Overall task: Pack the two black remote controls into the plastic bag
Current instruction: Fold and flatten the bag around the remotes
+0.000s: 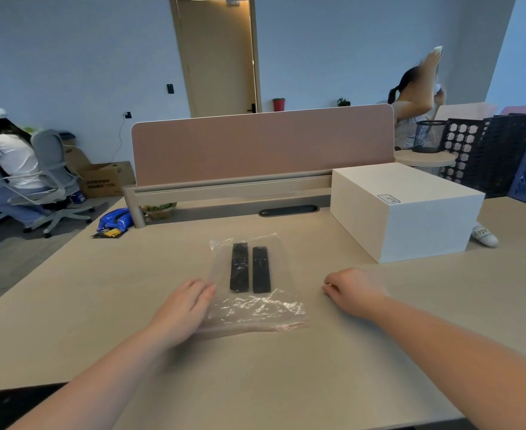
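Left hand (pixel 183 308) touches plastic bag (pixel 255 308); box label (pixel 388 199) unreadable.

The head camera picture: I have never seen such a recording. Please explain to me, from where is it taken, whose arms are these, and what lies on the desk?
There is no machine here. A person wears a camera on the head, so you look forward and down along that person's own two bare arms. The left hand lies flat on the edge of a clear plastic bag on the desk. The right hand rests loosely curled on the desk beside the bag and holds nothing. Two black remote controls lie side by side within the bag's outline; they seem to be inside it. A white box stands to the right. A pink divider is behind, and other people sit farther away.
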